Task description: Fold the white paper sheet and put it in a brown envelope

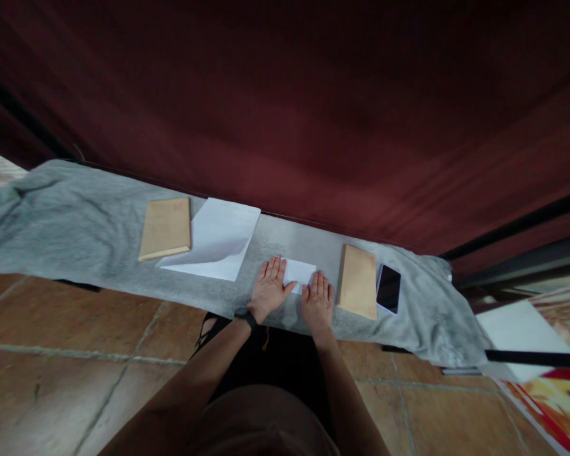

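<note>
A small white piece of paper (300, 271), seemingly folded, lies on the grey cloth in front of me. My left hand (270, 288) rests flat on its left side, fingers stretched forward and thumb pointing across its lower edge. On the right side, my right hand (318, 299) lies flat with fingers extended, touching the paper's edge. Both palms face down, and what lies under them is hidden. Left of my hands are large white sheets of paper (223, 234), with one corner lifted or curled. A tan book (358, 282) lies just right of my right hand.
Another tan book (166, 228) overlaps the left edge of the white sheets. A phone (388, 289) with a dark screen lies right of the nearer book. Grey cloth (80, 221) covers the narrow table. Behind it hangs a dark red curtain (285, 126); tiled floor (66, 367) shows below.
</note>
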`<state>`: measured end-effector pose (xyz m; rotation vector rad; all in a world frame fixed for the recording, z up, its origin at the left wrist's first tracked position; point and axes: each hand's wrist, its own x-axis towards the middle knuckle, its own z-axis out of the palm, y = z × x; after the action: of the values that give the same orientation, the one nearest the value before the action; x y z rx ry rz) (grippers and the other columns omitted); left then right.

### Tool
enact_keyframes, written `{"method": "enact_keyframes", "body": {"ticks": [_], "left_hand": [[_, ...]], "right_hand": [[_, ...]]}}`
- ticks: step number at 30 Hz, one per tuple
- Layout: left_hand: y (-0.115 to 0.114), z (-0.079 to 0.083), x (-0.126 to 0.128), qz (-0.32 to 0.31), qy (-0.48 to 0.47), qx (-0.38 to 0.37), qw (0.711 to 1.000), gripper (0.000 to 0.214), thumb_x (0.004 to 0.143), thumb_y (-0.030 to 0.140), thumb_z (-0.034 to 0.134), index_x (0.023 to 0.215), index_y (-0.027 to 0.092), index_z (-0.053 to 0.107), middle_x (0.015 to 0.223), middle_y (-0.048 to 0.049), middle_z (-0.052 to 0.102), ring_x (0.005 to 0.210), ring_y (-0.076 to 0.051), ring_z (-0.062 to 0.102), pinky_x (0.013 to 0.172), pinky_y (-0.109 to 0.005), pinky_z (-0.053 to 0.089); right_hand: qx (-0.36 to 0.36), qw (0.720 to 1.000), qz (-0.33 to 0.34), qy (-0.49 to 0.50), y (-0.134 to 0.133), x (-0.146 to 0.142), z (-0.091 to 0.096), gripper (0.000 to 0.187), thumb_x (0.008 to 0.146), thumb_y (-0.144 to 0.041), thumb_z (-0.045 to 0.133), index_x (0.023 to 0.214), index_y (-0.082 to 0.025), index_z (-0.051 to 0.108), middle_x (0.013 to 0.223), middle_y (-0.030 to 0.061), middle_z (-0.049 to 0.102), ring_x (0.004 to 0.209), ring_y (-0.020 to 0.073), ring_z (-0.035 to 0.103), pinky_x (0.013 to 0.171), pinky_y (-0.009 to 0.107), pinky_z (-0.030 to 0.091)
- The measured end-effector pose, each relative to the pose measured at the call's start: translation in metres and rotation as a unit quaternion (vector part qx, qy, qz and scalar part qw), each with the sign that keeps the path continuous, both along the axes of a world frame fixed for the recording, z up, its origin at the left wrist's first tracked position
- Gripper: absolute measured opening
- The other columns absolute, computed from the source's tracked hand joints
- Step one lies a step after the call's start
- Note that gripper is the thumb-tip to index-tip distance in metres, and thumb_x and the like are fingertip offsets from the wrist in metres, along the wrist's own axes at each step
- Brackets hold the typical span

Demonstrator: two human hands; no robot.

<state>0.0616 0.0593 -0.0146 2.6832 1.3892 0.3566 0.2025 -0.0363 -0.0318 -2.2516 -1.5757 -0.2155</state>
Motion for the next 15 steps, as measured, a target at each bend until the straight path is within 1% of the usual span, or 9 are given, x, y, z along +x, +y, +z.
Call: {"method": "enact_keyframes", "body": {"ticks": [3,7,11,15], "left_hand": [[-0.002,0.0,0.0,0.006,0.003,0.007,1.0,0.073,0.101,0.054,0.032,0.156,0.006,0.03,0.162,-0.0197,0.031,0.152,-0.03,0.027,0.125,-0.048,0.019],[-0.005,0.002,-0.001,0.024,0.006,0.008,1.0,0.068,0.103,0.048,0.032,0.155,0.005,0.033,0.162,-0.0206,0.031,0.151,-0.031,0.028,0.124,-0.049,0.02],[-0.007,0.004,-0.004,0.032,-0.002,0.008,0.999,0.064,0.103,0.043,0.031,0.154,0.006,0.036,0.161,-0.0187,0.032,0.151,-0.029,0.029,0.125,-0.048,0.021],[-0.008,0.005,-0.009,0.036,-0.014,0.013,0.999,0.059,0.103,0.036,0.029,0.153,0.007,0.038,0.16,-0.0167,0.036,0.15,-0.028,0.031,0.124,-0.047,0.023]], "right_hand": [[0.001,1.0,-0.005,0.01,-0.003,0.0,0.001,0.055,0.106,-0.032,0.028,0.153,-0.005,0.038,0.154,0.0222,0.045,0.144,0.0318,0.04,0.116,0.055,0.032],[-0.012,1.0,-0.013,0.021,-0.005,0.001,0.004,0.054,0.105,-0.029,0.029,0.153,-0.006,0.04,0.155,0.0206,0.044,0.145,0.0312,0.04,0.117,0.054,0.031],[-0.009,0.999,-0.02,0.03,-0.008,0.001,0.008,0.053,0.104,-0.027,0.03,0.151,-0.007,0.044,0.152,0.0203,0.049,0.143,0.031,0.041,0.116,0.053,0.034],[0.007,0.999,-0.024,0.032,-0.011,0.003,0.008,0.052,0.103,-0.025,0.029,0.149,-0.007,0.046,0.15,0.02,0.052,0.14,0.0304,0.045,0.115,0.052,0.036]]}}
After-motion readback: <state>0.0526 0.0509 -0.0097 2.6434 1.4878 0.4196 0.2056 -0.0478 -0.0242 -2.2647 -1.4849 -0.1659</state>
